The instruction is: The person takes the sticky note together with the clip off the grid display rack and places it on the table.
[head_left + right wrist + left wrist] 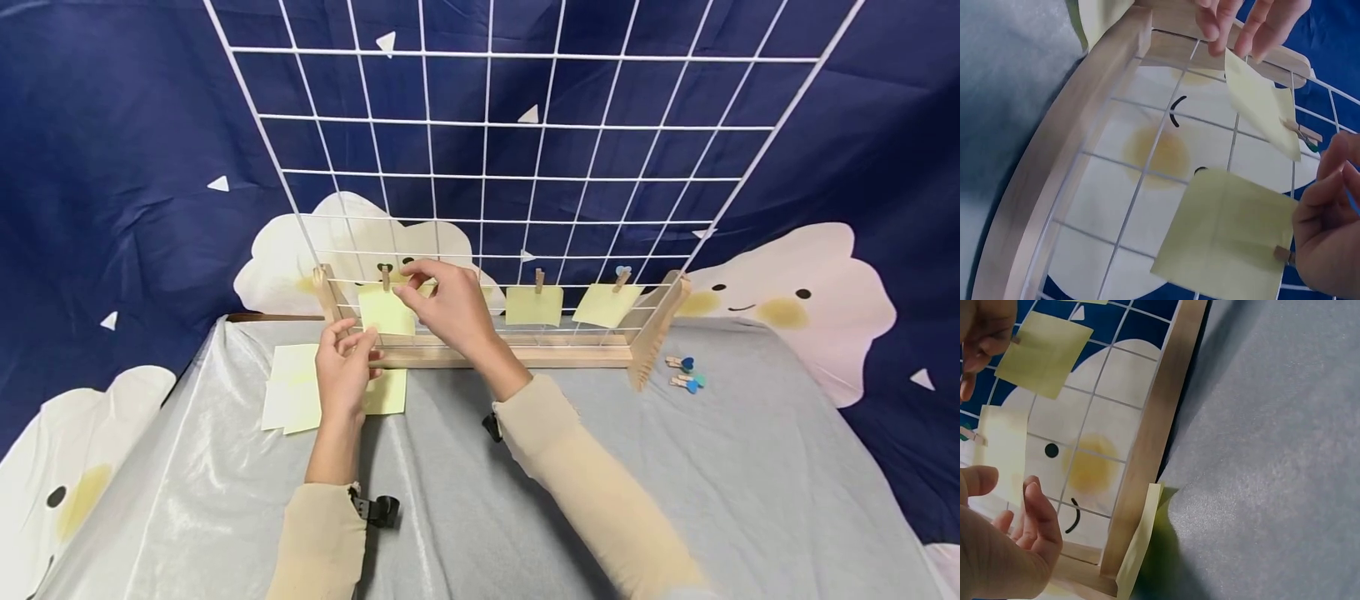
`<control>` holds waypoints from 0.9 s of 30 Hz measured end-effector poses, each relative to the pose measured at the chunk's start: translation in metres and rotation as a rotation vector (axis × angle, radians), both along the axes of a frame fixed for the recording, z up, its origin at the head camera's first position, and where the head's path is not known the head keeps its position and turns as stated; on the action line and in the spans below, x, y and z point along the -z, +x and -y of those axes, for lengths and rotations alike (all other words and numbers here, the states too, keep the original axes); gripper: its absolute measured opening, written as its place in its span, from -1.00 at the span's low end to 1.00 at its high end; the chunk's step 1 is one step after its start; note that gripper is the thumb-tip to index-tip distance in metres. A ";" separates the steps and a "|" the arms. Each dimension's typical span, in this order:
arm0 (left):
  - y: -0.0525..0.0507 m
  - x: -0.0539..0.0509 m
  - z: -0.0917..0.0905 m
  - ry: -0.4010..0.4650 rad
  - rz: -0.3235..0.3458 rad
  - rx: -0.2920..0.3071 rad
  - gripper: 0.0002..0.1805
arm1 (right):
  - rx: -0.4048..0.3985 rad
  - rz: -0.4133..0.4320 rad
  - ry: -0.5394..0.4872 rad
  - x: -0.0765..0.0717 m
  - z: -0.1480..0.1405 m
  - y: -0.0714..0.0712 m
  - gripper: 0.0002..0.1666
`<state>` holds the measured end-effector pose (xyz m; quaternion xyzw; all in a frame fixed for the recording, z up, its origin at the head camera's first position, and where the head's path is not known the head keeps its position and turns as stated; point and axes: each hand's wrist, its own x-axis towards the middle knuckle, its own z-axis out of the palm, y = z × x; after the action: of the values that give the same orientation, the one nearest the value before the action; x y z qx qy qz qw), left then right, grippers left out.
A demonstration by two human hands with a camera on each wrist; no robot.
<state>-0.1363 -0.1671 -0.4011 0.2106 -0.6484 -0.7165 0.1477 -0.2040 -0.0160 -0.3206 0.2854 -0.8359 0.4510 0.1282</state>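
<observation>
Yellow notes [534,307]: four were clipped in a row, low on the white wire grid [486,125]; thin, square, slightly bowed.
Loose notes [300,392]: lay unhung, partly overlapping, on the grey, sheened tablecloth [450,500], left.
Spare clothespins [681,382]: lay unused, wooden, heart-trimmed, right of the wooden base [517,357].
Left hand [345,371]: fingers curved loosely at the leftmost note [386,315], lower edge; pinch could not be confirmed.
Right hand [453,307]: thumb and forefinger were curved, apart, beside the second note [1229,231]; no item was visible between them.
Base rail: was smooth, straight.
</observation>
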 end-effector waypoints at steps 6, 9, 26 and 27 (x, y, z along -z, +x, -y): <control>-0.001 0.000 0.000 0.001 0.001 -0.004 -0.52 | 0.037 -0.069 0.010 0.000 0.014 -0.001 -0.78; -0.001 -0.001 0.000 0.002 0.005 -0.001 -0.52 | 0.048 -0.085 0.027 0.000 0.021 -0.001 -0.77; -0.003 -0.004 -0.002 0.025 0.016 0.043 -0.53 | 0.125 -0.120 0.221 -0.003 0.034 0.004 -0.67; -0.003 -0.004 -0.003 0.029 0.011 0.041 -0.53 | 0.133 -0.126 0.224 -0.002 0.034 0.004 -0.70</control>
<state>-0.1397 -0.1641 -0.3975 0.2036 -0.6431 -0.7273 0.1264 -0.2002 -0.0499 -0.3186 0.2697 -0.8883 0.3268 0.1773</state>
